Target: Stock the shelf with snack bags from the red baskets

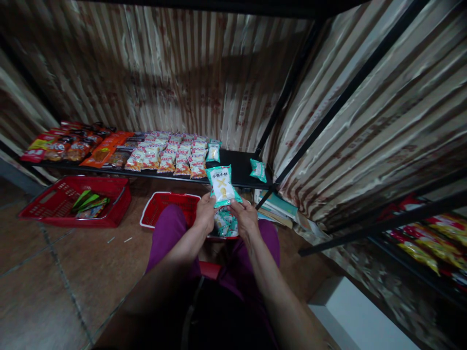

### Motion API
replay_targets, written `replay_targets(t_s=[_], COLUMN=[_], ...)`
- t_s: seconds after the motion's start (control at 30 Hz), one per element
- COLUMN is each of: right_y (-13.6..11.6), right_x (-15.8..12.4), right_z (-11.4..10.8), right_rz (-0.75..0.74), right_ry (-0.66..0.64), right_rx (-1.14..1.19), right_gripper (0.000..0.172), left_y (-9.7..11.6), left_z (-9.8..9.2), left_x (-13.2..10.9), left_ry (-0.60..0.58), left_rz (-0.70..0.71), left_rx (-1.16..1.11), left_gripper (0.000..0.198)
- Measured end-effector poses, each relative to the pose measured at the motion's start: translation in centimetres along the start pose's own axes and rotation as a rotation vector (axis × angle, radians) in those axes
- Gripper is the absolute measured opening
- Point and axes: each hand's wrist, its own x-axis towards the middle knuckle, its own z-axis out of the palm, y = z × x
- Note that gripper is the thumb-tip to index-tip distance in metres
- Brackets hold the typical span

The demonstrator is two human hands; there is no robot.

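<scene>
Between both hands I hold a teal and white snack bag with dark lettering, its printed front toward me. My left hand grips its lower left corner, and my right hand pinches the lower right. Just below them, more teal snack bags lie in a red basket with a white rim, partly hidden by my knee and hands. On the black shelf ahead, one teal bag stands beside rows of orange and white snack bags. Another teal bag lies at the shelf's right end.
A red basket with green packets stands at left. Red and orange packages fill the shelf's left part. A black metal post slants at right, near stacked books, a white box and yellow-red bags.
</scene>
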Motion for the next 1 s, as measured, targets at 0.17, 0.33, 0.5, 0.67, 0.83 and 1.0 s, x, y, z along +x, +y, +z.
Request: replay_targets(t_s=[0.17, 0.33, 0.5, 0.67, 0.83, 1.0], right_y=[-0.1, 0.1, 0.5, 0.6, 0.4, 0.1], right_x=[-0.1, 0.0, -0.2, -0.6, -0.7, -0.9], right_z=[-0.6, -1.6, -2.7, -3.4, -4.2, -4.7], right_rz=[0.009, 0.066, 0.114, 0.141, 0.121, 0.13], right_ry=[0.046, 0.089, 0.027, -0.04, -0.079, -0.077], right_rx=[0.027, 0.073, 0.051, 0.003, -0.067, -0.064], right_gripper=[0.029, 0.028, 0.035, 0.038, 0.038, 0.036], left_y=[0.0, 0.6, 2.5, 3.9, 4.8, 5.4], left_z=[-0.5, -0.5, -0.3, -0.4, -0.9, -1.5], left_x=[0.1, 0.3, 1.5, 3.0, 3.9, 4.2], left_ry=[-0.021, -0.041, -0.046, -0.031, -0.024, -0.057], left_rz=[-0.043, -0.061, 0.023, 0.052, -0.059, -0.084], left_rx=[0.015, 0.034, -0.014, 0.0, 0.169, 0.228], left_gripper=[0.019, 0.026, 0.029, 0.026, 0.022, 0.023])
